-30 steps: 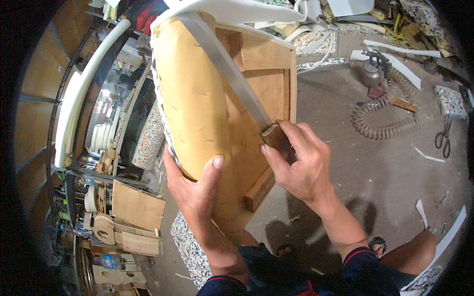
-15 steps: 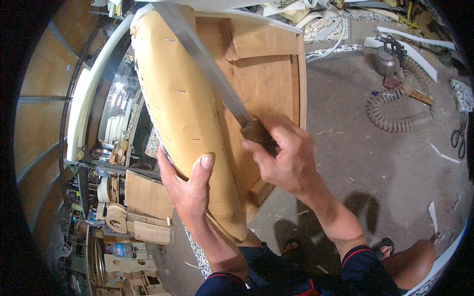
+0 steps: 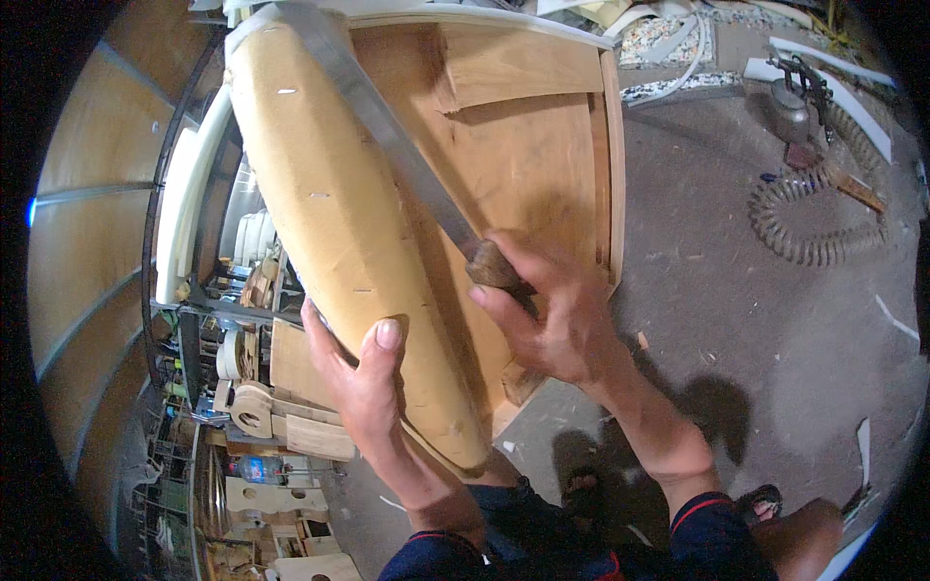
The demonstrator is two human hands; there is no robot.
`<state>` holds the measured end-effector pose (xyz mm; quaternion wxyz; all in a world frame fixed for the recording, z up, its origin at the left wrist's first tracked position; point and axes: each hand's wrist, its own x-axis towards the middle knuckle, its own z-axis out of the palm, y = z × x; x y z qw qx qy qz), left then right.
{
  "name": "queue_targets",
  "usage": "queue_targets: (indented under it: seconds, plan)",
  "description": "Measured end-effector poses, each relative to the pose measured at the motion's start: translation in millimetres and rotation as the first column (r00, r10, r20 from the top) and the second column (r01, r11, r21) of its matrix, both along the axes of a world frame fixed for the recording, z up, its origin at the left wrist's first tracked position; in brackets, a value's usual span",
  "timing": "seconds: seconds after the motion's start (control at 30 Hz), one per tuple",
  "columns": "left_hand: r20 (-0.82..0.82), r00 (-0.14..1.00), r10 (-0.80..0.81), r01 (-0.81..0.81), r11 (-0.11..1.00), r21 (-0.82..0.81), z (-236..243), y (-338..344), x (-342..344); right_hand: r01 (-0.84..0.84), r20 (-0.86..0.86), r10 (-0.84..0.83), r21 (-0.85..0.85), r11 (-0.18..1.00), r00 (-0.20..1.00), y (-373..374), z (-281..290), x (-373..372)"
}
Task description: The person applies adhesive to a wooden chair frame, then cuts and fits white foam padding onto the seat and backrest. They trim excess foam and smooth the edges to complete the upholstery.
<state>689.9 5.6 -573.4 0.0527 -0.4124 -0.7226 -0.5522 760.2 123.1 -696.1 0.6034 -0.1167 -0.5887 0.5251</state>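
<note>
A long knife with a wooden handle (image 3: 491, 264) is held in my right hand (image 3: 557, 315), fingers closed round the grip. Its wide, slightly blurred steel blade (image 3: 387, 121) slants up and left over the far end of a curved padded piece. This padded piece (image 3: 320, 198) is covered in tan-yellow material with several staples in it. My left hand (image 3: 368, 382) clasps its near left edge, thumb on top and fingers hidden round the side. Beside the padding is a wooden frame (image 3: 528, 155) with a plywood panel and blocks, part of the same workpiece.
At the left stand shelves with wooden parts (image 3: 305, 436), a plastic bottle (image 3: 260, 471) and white curved foam strips (image 3: 179, 213). A spray gun (image 3: 790, 102) and coiled hose (image 3: 809, 242) lie on the floor at right. Foam offcuts (image 3: 668, 39) are piled at the back.
My view has shifted, so the workpiece's far end appears further left and the floor items further right. The knife remains slanted over the padding, and both hands keep their hold.
</note>
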Motion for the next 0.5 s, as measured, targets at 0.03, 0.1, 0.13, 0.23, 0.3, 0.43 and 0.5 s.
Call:
queue_targets:
  seconds: [0.03,0.1,0.13,0.23,0.3,0.43,0.5]
  plan:
    - [-0.016,1.0,-0.001,0.001,1.0,-0.015,0,-1,-2,-0.019,-0.016,0.019,-0.004,1.0,1.0,3,4,-3]
    - [-0.045,0.999,-0.007,0.005,0.999,-0.037,1,-4,-7,-0.053,-0.047,0.053,-0.004,0.999,0.998,9,10,-7]
    - [-0.05,0.999,-0.004,0.002,0.999,-0.043,1,-4,-8,-0.066,-0.038,0.067,0.009,0.998,0.997,10,7,-8]
    - [-0.06,0.998,0.01,-0.013,0.999,-0.044,0,-4,-8,-0.133,-0.002,0.133,0.017,0.991,0.991,8,-5,-9]
    - [-0.056,0.998,0.026,-0.027,0.999,-0.023,-3,-5,-6,-0.209,0.038,0.21,-0.021,0.978,0.977,3,-11,-10]
    - [-0.091,0.996,0.018,-0.022,0.999,-0.036,-5,-8,-8,-0.22,-0.041,0.218,-0.043,0.975,0.975,4,-5,-24]
    - [-0.089,0.996,0.019,-0.023,0.999,-0.039,-7,-9,-7,-0.262,-0.097,0.257,-0.042,0.964,0.962,6,-1,-29]
